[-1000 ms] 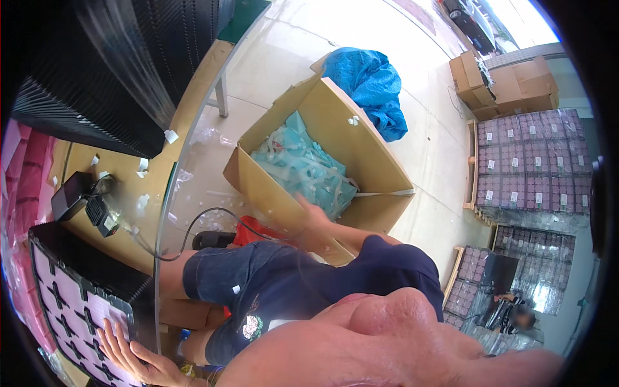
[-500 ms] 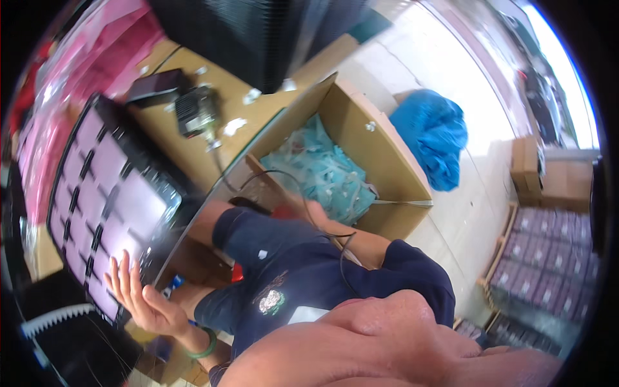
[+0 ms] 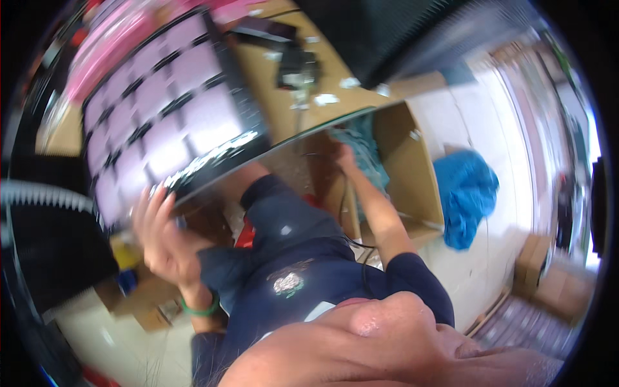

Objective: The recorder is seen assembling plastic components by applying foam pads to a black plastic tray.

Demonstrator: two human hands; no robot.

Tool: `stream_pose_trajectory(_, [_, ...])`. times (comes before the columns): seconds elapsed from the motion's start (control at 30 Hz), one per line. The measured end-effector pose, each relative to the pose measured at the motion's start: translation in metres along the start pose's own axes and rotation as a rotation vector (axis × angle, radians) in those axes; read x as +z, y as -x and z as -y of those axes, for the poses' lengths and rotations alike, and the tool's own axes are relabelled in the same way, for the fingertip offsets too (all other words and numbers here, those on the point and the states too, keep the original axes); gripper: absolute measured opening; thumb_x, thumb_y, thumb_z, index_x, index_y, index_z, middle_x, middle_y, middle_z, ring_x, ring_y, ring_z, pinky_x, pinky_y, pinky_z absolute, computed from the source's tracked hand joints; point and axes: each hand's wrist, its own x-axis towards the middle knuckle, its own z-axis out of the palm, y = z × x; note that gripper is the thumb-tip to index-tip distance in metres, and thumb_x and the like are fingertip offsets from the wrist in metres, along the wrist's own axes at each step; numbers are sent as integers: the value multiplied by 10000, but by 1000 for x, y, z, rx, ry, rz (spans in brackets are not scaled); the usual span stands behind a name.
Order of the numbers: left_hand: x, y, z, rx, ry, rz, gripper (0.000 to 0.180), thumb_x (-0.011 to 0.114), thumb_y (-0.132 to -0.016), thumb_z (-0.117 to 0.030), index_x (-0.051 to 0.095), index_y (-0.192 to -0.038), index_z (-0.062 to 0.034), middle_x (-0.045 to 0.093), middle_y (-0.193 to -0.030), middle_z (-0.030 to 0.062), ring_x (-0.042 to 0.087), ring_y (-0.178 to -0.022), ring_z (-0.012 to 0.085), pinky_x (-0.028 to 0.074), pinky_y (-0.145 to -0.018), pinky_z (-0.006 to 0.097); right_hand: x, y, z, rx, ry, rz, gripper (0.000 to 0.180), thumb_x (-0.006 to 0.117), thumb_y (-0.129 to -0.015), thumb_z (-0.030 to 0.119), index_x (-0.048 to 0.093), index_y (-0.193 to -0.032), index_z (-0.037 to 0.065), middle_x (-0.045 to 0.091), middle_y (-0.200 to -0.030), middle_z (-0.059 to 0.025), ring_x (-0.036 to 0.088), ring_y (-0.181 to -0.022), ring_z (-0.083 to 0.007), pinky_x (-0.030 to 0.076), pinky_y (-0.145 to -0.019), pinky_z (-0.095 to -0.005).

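Left hand [image 3: 162, 235]: fingers spread apart, palm laid flat against the lower near edge of the tray [image 3: 164, 122]. It presses on the tray rather than clamping it. A green band [image 3: 200, 306] sits on that wrist.

Tray: a black grid of pale pinkish cells, lying tilted across the near left part of the worktop [image 3: 293, 106], with its lower corner overhanging the worktop edge above the person's lap. The picture is blurred here, so what fills the cells cannot be told.

Right hand [image 3: 345, 157]: reached forward into the open box [image 3: 412, 161], down among teal plastic [image 3: 371, 155] bunched inside. The fingers are partly buried in the plastic; whether they are closed on it cannot be told.

Box: brown cardboard, flaps open, standing on the floor [image 3: 477, 271] just beside the far edge of the worktop, in front of the person's knees.

Other items: a small dark device [image 3: 300, 64] and a flat black item [image 3: 261, 29] lie on the worktop beyond the tray, with scraps of white paper [image 3: 325, 99] near them. A blue bundle [image 3: 467, 193], apparently a bag or cloth, lies on the floor just right of the box. More cardboard cartons [image 3: 558, 284] stand well apart at the far right. A pink mass [image 3: 109, 48] shows at the upper left, behind the tray
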Motion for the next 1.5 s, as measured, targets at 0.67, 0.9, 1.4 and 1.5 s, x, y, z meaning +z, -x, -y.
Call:
stream_pose_trajectory(0.67, [-55, 14, 106, 48, -602, -74, 450, 625, -936, -381, 643, -1272, -81, 594, -1365, 86, 495, -1302, 286, 306, -1118, 462, -206, 8, 349, -985, -136, -295, 207, 652, -934, 103, 714, -1113, 20, 706, -1095, -135, 652, -1044, -277, 483, -947, -374])
stream_pose_trajectory(0.9, [-67, 10, 136, 108, -678, 4, 503, 559, -959, -475, 648, -1256, -79, 621, -1298, 109, 543, -1225, 276, 324, -1101, 454, -167, -23, 392, -1284, -29, -73, 251, 618, -970, 225, 727, -1133, 70, 687, -1207, -103, 606, -1184, -305, 409, -1068, -433])
stream_pose_trajectory(1.4, [-66, -118, 212, 46, -647, 216, 493, 366, -1055, -427, 616, -1312, -88, 564, -1401, 135, 472, -1345, 280, 337, -1138, 403, -181, -122, 445, -860, -314, -133, 343, 560, -1012, 299, 740, -1054, 10, 752, -931, -143, 719, -860, -200, 517, -778, -327])
stream_pose_trajectory(1.5, [-35, -159, 227, 38, -649, 502, 511, 314, -1064, -469, 547, -1408, -171, 462, -1497, 147, 368, -1423, 331, 268, -1195, 414, -161, -163, 449, -923, -167, 58, 370, 530, -999, 332, 707, -1128, 34, 706, -1145, -149, 667, -1110, -287, 496, -944, -372])
